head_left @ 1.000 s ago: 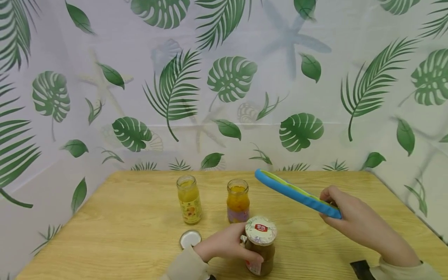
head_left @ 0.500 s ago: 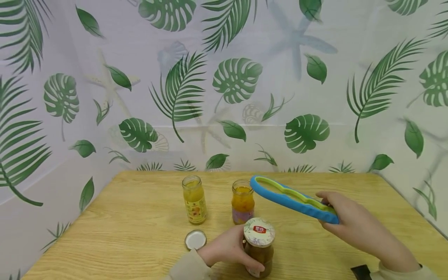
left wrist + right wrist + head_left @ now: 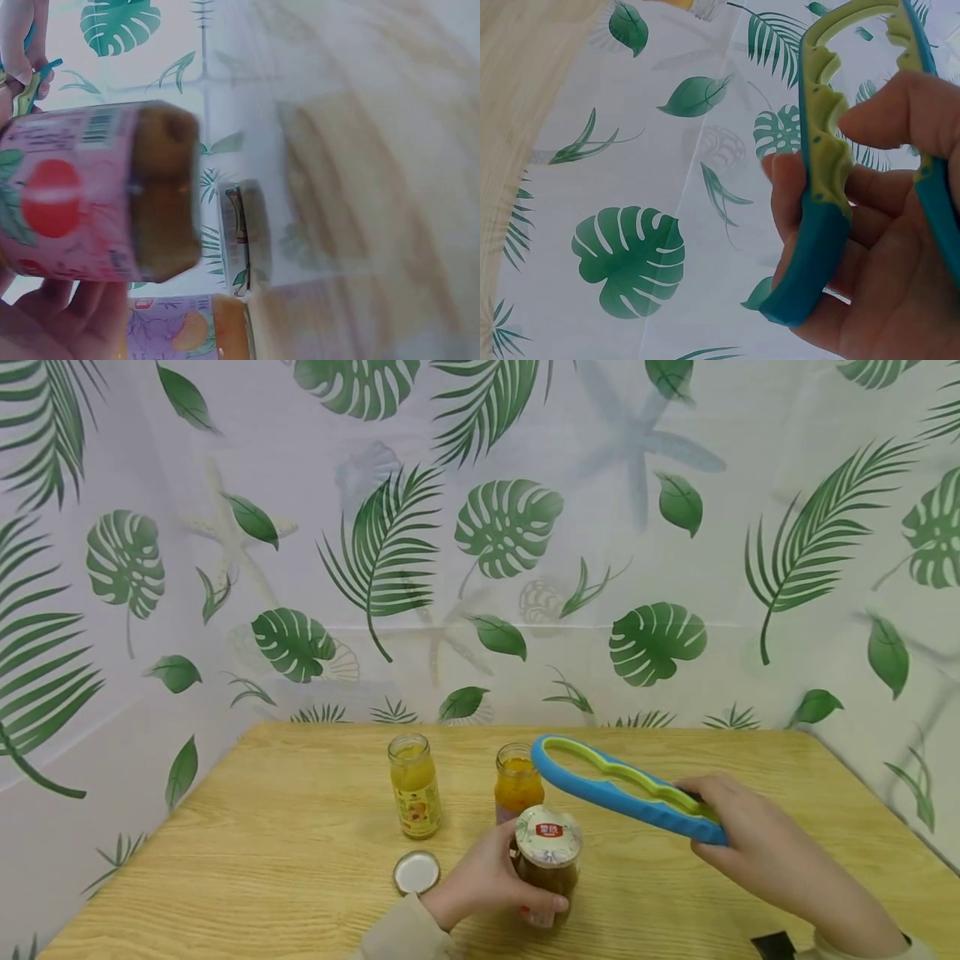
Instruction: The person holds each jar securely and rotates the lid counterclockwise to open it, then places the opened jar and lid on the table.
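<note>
My left hand (image 3: 491, 881) grips a brown-filled glass jar (image 3: 551, 878) with a pale floral lid (image 3: 549, 835). In the left wrist view this jar (image 3: 82, 191) shows a pink label with a red fruit, and its base appears raised off the tabletop. My right hand (image 3: 780, 852) holds a blue and green jar opener (image 3: 630, 802) by its handle end, up in the air to the right of the jar. Scalloped green teeth line the inside of the opener (image 3: 825, 127) in the right wrist view, with fingers curled round one arm.
Two lidless glass jars stand farther back: a tall yellow one (image 3: 417, 797) and an orange one (image 3: 517, 789), partly hidden behind the held jar. A loose metal lid (image 3: 417, 872) lies upside down left of my left hand. The wooden table (image 3: 300, 827) ends at a leaf-print cloth (image 3: 420, 568).
My left hand has lifted the jar slightly and moved it away from me. The jar opener has turned in my right hand so that its inner opening shows more.
</note>
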`<state>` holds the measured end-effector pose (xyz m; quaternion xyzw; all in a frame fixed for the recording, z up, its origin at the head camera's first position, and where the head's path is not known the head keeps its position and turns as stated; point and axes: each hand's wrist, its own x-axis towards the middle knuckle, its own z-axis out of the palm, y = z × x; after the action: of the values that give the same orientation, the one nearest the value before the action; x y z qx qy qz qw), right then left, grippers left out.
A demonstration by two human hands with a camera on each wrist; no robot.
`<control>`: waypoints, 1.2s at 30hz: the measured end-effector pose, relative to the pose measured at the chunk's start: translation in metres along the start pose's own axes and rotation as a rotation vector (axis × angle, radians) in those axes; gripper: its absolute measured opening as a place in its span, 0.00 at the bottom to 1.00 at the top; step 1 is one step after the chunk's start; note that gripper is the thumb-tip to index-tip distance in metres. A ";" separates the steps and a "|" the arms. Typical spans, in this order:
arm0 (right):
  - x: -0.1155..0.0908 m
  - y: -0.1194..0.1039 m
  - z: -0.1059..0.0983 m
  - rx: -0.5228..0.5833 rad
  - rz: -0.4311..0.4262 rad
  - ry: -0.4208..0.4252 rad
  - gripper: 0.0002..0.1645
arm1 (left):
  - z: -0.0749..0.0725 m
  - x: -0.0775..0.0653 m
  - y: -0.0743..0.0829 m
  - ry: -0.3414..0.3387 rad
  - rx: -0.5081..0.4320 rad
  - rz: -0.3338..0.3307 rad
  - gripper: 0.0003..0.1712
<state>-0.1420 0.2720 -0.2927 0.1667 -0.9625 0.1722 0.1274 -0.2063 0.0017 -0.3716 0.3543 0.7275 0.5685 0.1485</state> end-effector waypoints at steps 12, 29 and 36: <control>0.001 -0.015 0.000 0.020 -0.021 -0.001 0.32 | 0.003 -0.011 0.036 0.235 0.012 0.152 0.29; 0.002 -0.025 0.013 -0.011 -0.110 0.038 0.33 | 0.002 -0.012 0.037 0.331 0.079 0.202 0.27; 0.004 -0.028 0.018 -0.053 -0.126 0.038 0.33 | 0.003 -0.013 0.038 0.338 0.077 0.187 0.28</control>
<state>-0.1391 0.2388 -0.2996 0.2201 -0.9517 0.1415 0.1607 -0.1818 -0.0015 -0.3392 0.3251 0.7273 0.6029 -0.0429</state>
